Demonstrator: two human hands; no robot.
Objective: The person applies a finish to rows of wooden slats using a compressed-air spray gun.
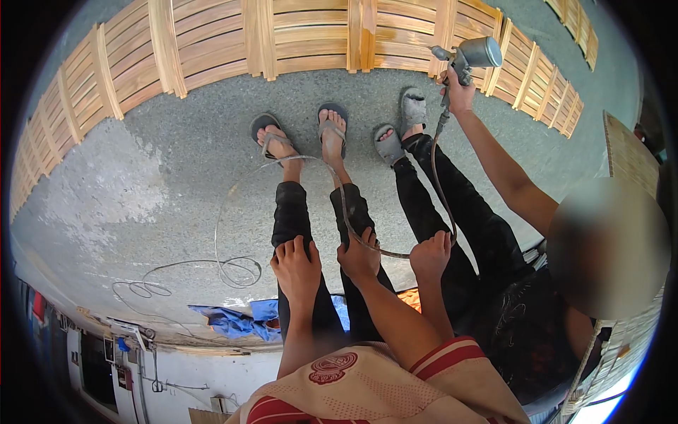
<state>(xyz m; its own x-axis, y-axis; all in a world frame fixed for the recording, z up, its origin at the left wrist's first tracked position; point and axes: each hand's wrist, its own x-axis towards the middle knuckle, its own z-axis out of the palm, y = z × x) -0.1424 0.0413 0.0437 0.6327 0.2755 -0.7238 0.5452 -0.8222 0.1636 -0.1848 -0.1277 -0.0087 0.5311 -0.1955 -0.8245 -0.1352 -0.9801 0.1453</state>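
My left hand lies flat on my left thigh, fingers spread, holding nothing. On the other thigh rests my right hand, and a thin grey hose runs past its fingertips. My legs are in black trousers, with flip-flops on my feet. A co-worker stands close on my right; one of their hands grips the hose. Their other hand holds up a metal spray gun toward slatted wooden panels.
The floor is grey concrete with loops of hose or wire lying on it. More slatted panels line the far edge. A blue cloth lies behind my feet. A white wall is at the rear.
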